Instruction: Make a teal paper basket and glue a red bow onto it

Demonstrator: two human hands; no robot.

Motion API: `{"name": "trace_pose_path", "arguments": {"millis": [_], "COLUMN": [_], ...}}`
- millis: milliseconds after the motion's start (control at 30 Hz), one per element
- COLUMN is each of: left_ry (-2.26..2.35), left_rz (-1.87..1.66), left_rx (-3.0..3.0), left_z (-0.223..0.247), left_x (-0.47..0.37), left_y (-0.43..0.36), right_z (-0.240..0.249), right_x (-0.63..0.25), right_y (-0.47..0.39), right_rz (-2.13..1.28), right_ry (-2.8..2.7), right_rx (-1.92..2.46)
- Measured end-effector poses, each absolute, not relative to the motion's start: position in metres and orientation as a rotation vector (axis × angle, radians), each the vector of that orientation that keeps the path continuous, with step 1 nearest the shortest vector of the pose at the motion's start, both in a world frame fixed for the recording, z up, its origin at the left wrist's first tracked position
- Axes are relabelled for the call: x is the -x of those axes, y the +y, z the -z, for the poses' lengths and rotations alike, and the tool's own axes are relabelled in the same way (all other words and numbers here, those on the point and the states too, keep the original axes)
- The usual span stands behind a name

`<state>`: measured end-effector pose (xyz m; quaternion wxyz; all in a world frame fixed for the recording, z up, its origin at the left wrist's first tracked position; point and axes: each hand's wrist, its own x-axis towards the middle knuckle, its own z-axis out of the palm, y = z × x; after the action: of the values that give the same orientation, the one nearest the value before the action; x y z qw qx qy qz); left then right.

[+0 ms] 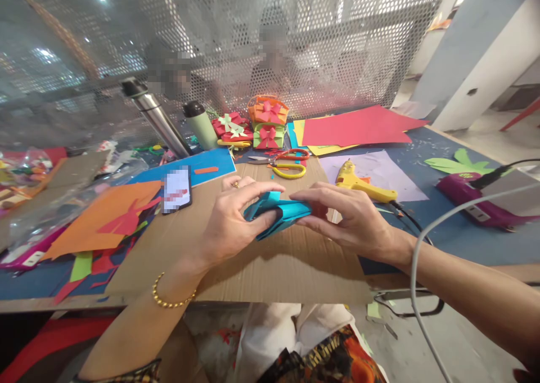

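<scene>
A folded piece of blue paper [282, 216] is held up over a sheet of brown cardboard [270, 270]. My left hand [232, 214] grips its left side, the thumb pressed on the near face and the fingers behind. On the other side, my right hand [343, 217] pinches the right edge between thumb and fingers. Just beyond the hands lie scissors [291, 163] with red and yellow handles. Close to my right hand, a yellow glue gun [363, 183] rests on a pale purple sheet [396, 175].
Behind stand a steel flask [158, 116], a green bottle [201, 125] and stacked paper baskets with bows [269, 123]. Red paper [363, 127] lies back right; a purple power strip [468, 197] and grey cable [415, 270] are at right. A phone [176, 189] and orange paper [101, 214] lie left.
</scene>
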<state>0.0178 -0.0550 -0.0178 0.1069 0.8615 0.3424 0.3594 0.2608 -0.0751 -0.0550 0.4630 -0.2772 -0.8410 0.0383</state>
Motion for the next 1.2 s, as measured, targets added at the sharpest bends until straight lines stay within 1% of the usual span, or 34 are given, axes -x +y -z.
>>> {"name": "trace_pose_path", "arguments": {"millis": [333, 400, 567, 700, 867, 1033, 1100, 1200], "left_ry": [1.014, 1.011, 0.968, 0.971, 0.977, 0.97, 0.976, 0.981], "left_rz": [-1.083, -1.08, -0.991, -0.934, -0.868, -0.909, -0.925, -0.962], "left_rx": [-2.295, -2.221, -2.091, -2.074, -2.046, -1.768, -1.649, -1.532], "left_z": [0.024, 0.021, 0.014, 0.015, 0.016, 0.021, 0.024, 0.029], "left_x": [-0.015, -0.016, -0.02, -0.026, -0.028, -0.015, -0.011, -0.012], "left_y": [-0.046, -0.046, -0.05, -0.058, -0.058, -0.03, -0.019, -0.008], "right_z": [0.051, 0.049, 0.041, 0.039, 0.039, 0.034, 0.036, 0.043], "right_x": [-0.264, -0.264, -0.265, -0.262, -0.259, -0.275, -0.283, -0.286], "right_y": [-0.076, -0.077, -0.083, -0.086, -0.087, -0.078, -0.069, -0.057], "right_rz": [-0.2, -0.12, 0.22, 0.284, 0.257, 0.194, 0.15, 0.042], "right_ry": [-2.072, -2.03, -1.966, -2.022, -1.986, -1.771, -1.802, -1.905], "right_rx": [0.761, 0.752, 0.649, 0.624, 0.626, 0.875, 0.943, 0.919]}}
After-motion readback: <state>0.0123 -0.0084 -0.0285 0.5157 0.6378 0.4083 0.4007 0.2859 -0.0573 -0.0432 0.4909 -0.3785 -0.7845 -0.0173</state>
